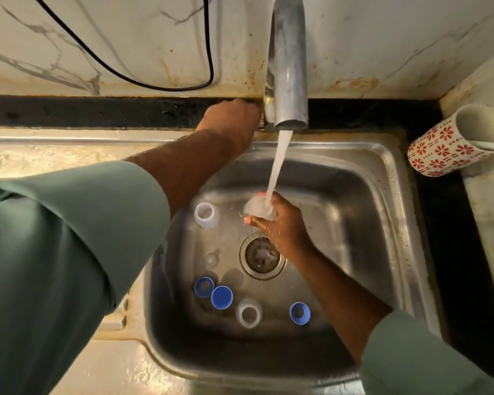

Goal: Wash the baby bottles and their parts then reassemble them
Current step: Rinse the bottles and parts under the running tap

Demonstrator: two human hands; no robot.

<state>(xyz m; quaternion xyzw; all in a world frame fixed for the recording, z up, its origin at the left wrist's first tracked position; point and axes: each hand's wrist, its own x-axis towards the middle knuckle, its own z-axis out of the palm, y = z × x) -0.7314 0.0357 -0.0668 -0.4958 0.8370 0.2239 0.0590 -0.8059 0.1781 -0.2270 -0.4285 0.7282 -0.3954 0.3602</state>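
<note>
My right hand (283, 223) grips a clear baby bottle (258, 208) under the running stream from the tap (288, 67), above the steel sink (382, 223). My left hand (231, 121) reaches to the tap's base and curls round its handle, which the hand hides. On the sink floor lie another clear bottle (206, 215), a third clear bottle (248, 313), a clear teat (212, 259), a blue ring (203, 287), a blue cap (222, 297) and a second blue ring (300, 313).
The drain (262, 255) sits mid-sink below my right hand. A red-flowered white mug (451, 143) lies on its side on the dark counter at the right. A black cable (160, 84) hangs across the marble wall behind.
</note>
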